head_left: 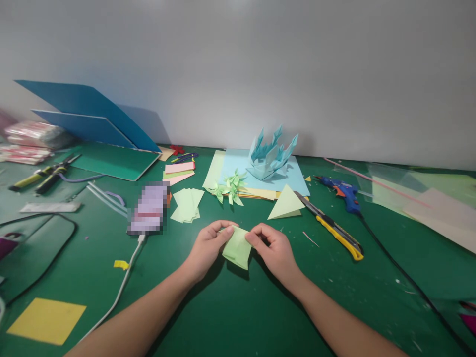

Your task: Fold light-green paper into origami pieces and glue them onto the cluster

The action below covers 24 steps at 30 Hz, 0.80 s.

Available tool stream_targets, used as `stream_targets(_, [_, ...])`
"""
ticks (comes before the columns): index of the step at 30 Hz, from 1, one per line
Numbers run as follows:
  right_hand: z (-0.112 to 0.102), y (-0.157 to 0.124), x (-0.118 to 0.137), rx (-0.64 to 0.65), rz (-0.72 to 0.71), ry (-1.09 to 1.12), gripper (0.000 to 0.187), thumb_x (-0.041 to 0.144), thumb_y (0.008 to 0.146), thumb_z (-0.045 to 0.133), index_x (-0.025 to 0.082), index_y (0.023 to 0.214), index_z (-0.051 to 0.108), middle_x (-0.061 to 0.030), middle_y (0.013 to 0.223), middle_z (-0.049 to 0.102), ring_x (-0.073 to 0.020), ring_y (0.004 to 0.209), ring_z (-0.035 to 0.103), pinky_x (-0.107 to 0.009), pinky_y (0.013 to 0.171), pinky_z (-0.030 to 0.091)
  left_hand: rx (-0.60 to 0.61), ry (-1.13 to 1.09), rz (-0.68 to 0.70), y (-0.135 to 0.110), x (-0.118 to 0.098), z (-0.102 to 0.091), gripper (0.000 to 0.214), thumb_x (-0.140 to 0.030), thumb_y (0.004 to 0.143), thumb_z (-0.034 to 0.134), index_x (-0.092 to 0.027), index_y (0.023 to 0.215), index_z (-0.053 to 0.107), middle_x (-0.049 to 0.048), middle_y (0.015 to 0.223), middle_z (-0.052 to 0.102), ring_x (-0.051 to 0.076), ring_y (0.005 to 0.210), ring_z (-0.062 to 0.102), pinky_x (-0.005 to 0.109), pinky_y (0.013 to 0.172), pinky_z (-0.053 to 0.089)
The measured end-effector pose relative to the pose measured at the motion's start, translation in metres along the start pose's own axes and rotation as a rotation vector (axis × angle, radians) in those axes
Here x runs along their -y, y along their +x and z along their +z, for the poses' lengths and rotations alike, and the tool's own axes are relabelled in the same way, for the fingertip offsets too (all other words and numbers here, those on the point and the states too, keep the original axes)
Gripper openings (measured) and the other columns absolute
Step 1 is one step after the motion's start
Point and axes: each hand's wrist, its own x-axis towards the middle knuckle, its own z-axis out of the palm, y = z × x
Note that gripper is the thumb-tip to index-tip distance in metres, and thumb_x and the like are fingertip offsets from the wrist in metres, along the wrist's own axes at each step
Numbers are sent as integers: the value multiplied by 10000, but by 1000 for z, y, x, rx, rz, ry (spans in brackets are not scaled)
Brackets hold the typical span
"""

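Both my hands hold one small folded piece of light green paper (238,249) just above the green table (238,317). My left hand (208,245) pinches its upper left edge with closed fingers. My right hand (273,248) pinches its upper right edge, fingers curled. A folded light green triangle (286,203) lies just beyond my right hand. A stack of light green paper pieces (188,204) lies beyond my left hand, and small green folded flowers (230,187) sit behind them.
A yellow utility knife (334,230) and a blue glue gun (344,191) lie to the right. A light blue paper sculpture (271,153) stands on coloured sheets by the wall. A phone (148,208) with a white cable, pliers (44,176), blue boards (92,119) and a yellow square (46,321) are left.
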Motion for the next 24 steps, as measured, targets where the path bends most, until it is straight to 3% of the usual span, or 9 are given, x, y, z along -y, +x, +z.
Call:
stream_targets(4, [-1, 1, -2, -26, 4, 18, 294, 399, 801, 545, 188, 602, 498, 46, 541, 436, -99, 505, 393, -215, 485, 321, 21, 11, 42, 0, -2, 0, 348, -428, 566, 772, -146, 707, 625, -48, 509, 575, 68, 465, 498, 189, 488, 400])
stream_targets(8, [-2, 1, -2, -62, -12, 19, 281, 386, 802, 548, 188, 607, 503, 44, 551, 450, -102, 516, 403, -215, 496, 334, 7, 94, 81, -1, -3, 0, 305, -399, 566, 769, -141, 676, 649, -17, 598, 630, 84, 545, 545, 208, 564, 445])
stream_targets(14, [-1, 1, -2, -56, 13, 37, 261, 381, 781, 578, 186, 617, 523, 44, 552, 470, -101, 511, 407, -213, 489, 339, 37, 220, 98, -2, -2, 0, 343, -448, 561, 756, -143, 556, 600, -43, 479, 552, 74, 465, 480, 206, 498, 414])
stream_targets(19, [-1, 1, -1, -54, 46, 61, 272, 393, 767, 582, 183, 602, 530, 41, 542, 479, -102, 505, 411, -216, 482, 340, 78, 208, 51, -2, -3, -2, 354, -462, 560, 750, -138, 566, 606, -23, 505, 578, 86, 483, 511, 220, 522, 435])
stream_targets(24, [0, 0, -1, 0, 49, 60, 300, 387, 723, 624, 180, 540, 511, 46, 493, 455, -94, 481, 385, -213, 460, 316, 149, 384, 75, -3, -3, -6, 298, -431, 639, 704, -138, 631, 644, -39, 502, 539, 69, 461, 437, 195, 465, 341])
